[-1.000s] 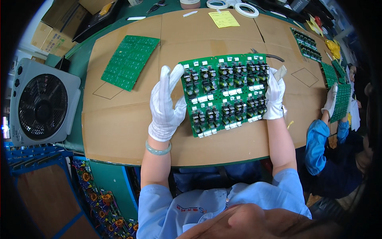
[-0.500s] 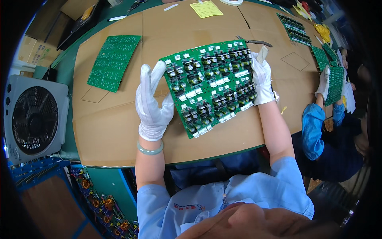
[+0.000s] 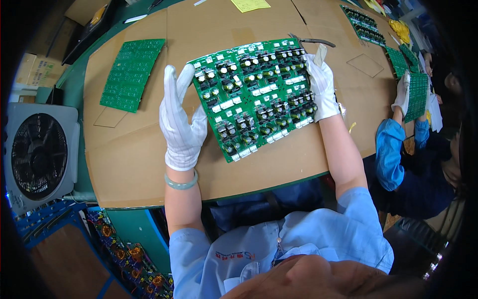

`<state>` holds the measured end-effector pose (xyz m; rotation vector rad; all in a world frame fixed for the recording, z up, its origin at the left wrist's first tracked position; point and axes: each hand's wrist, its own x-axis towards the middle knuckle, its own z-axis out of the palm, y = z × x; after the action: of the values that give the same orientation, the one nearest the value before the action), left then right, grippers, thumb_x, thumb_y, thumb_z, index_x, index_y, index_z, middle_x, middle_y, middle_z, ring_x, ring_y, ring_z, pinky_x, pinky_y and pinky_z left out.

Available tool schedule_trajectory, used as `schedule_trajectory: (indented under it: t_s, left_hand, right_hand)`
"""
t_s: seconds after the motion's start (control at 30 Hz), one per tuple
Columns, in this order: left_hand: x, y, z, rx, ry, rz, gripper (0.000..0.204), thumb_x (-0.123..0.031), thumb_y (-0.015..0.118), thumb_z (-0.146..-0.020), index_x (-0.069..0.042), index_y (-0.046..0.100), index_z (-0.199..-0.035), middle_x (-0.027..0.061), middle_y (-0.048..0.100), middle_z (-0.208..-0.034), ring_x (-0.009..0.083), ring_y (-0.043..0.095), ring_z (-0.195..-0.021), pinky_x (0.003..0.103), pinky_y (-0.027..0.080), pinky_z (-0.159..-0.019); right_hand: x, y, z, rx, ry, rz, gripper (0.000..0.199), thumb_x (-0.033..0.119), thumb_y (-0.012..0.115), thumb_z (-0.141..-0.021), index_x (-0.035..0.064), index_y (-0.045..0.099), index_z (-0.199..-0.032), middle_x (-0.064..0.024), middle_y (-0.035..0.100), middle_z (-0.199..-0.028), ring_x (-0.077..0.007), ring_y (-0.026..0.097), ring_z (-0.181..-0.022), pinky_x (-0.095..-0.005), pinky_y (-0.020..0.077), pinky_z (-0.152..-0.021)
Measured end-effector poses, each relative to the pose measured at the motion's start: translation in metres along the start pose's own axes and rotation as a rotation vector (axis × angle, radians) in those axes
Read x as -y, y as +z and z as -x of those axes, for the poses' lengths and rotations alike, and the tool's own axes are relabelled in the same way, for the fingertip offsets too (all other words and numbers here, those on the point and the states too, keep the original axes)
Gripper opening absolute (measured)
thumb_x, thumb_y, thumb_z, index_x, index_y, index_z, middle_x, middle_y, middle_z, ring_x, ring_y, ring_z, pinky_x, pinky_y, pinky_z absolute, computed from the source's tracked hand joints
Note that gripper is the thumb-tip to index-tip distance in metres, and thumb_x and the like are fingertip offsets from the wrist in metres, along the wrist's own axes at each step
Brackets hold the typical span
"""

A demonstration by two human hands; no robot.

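Note:
A green circuit board, crowded with black parts, capacitors and white connectors, is tilted above the table in front of me. My right hand, in a white glove, grips its right edge. A small beige flat piece sticks up from those same fingers. By the board's left edge is my left hand, also gloved, its fingers outstretched and spread. One of its fingertips reaches the upper left corner; whether it bears any weight I cannot tell. Behind the upper right corner lie dark-handled pliers.
Another green board lies on the cardboard-covered table at left. A grey fan stands beyond the left edge. At right, a co-worker's gloved hand holds a board, near more boards. A yellow paper lies far off.
Both hands and the board sit slightly farther left and higher in the picture, as does the whole table scene. My right hand keeps its grip; the left stays spread.

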<state>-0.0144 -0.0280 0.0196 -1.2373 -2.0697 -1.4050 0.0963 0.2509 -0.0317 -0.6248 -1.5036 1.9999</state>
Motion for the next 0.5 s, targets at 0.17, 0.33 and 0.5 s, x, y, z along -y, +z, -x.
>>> schedule_trajectory:
  t_s: [0.17,0.33,0.5]
  left_hand:
    - [0.0006,0.0024,-0.0037,-0.042,0.022,0.004,0.071,-0.002,0.063,-0.074,0.008,0.025,-0.134,0.0227,0.055,-0.118,0.0317,0.056,-0.108,0.036,0.041,-0.094]
    - [0.0000,0.0047,-0.0056,-0.036,0.014,-0.039,0.071,0.002,0.062,-0.072,0.008,0.026,-0.133,0.0229,0.056,-0.116,0.0321,0.058,-0.104,0.036,0.042,-0.092]
    - [0.0080,0.0092,-0.0036,-0.055,0.062,-0.061,0.072,0.005,0.062,-0.070,0.008,0.027,-0.133,0.0229,0.056,-0.116,0.0305,0.060,-0.101,0.034,0.046,-0.086]
  right_hand:
    - [0.0048,0.0046,0.0038,0.006,0.017,-0.020,0.027,0.018,0.061,-0.086,-0.0035,0.060,-0.101,-0.0021,0.062,-0.087,-0.0071,0.056,-0.078,-0.0204,0.0434,-0.069]
    - [0.0040,0.0026,0.0015,-0.042,0.089,0.054,0.027,0.018,0.063,-0.083,-0.0026,0.061,-0.100,-0.0024,0.062,-0.087,-0.0075,0.055,-0.077,-0.0206,0.0426,-0.070]
    - [0.0020,-0.0005,0.0008,-0.050,0.108,0.044,0.027,0.017,0.061,-0.083,-0.0030,0.060,-0.102,-0.0053,0.062,-0.094,-0.0103,0.057,-0.084,-0.0222,0.0445,-0.076]
